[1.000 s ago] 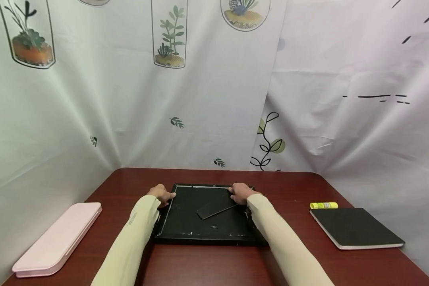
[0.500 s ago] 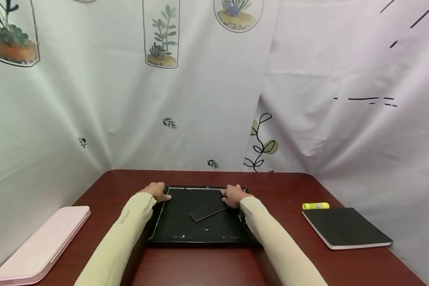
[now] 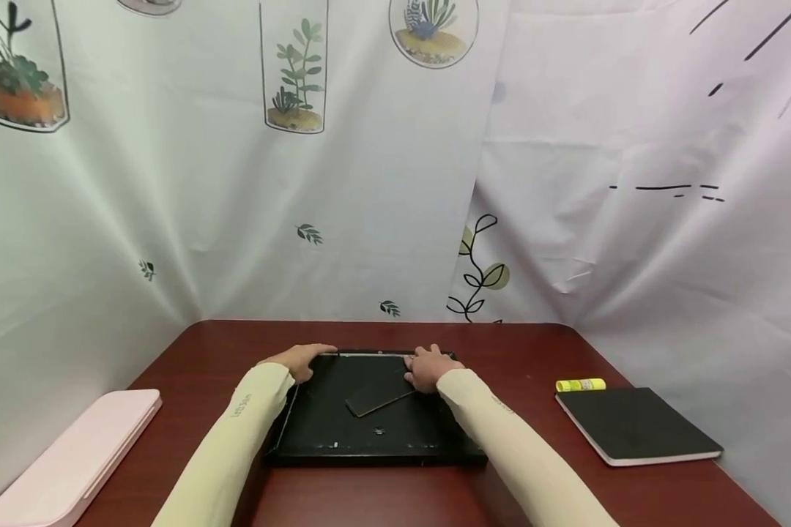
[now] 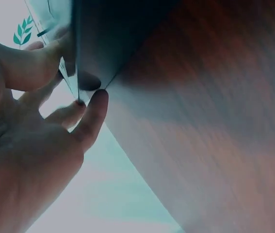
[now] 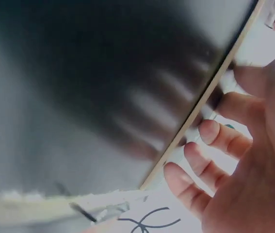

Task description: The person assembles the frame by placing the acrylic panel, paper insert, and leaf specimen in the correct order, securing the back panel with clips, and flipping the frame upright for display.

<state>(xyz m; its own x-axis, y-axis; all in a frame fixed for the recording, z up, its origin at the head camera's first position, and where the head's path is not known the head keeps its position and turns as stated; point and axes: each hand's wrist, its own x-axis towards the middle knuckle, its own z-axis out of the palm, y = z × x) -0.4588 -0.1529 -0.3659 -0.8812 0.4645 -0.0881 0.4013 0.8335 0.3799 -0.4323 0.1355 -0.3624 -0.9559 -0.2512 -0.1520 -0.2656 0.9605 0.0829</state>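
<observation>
A black picture frame (image 3: 377, 460) lies face down on the table, its dark back and slanting stand leg (image 3: 374, 400) in the head view. My left hand (image 3: 298, 364) grips its far left corner, thumb on the near side and a finger along the far edge. In the left wrist view, the fingers (image 4: 91, 119) meet the dark frame's edge. My right hand (image 3: 428, 370) rests at the far right of the back, fingers loosely bent. The right wrist view shows these fingers (image 5: 198, 170) along the tan edge of a dark panel (image 5: 79, 121); firm contact is unclear.
On the left of the reddish-brown table (image 3: 362, 498) lies a pink case (image 3: 86, 457). To the right sit a black notebook (image 3: 639, 424) and a yellow glue stick (image 3: 580, 384) behind it. A printed white curtain (image 3: 382, 183) hangs behind the table.
My left hand has shifted along the corner, a finger now stretched over the far edge. My right hand stays near the far right. The head view has swung slightly right.
</observation>
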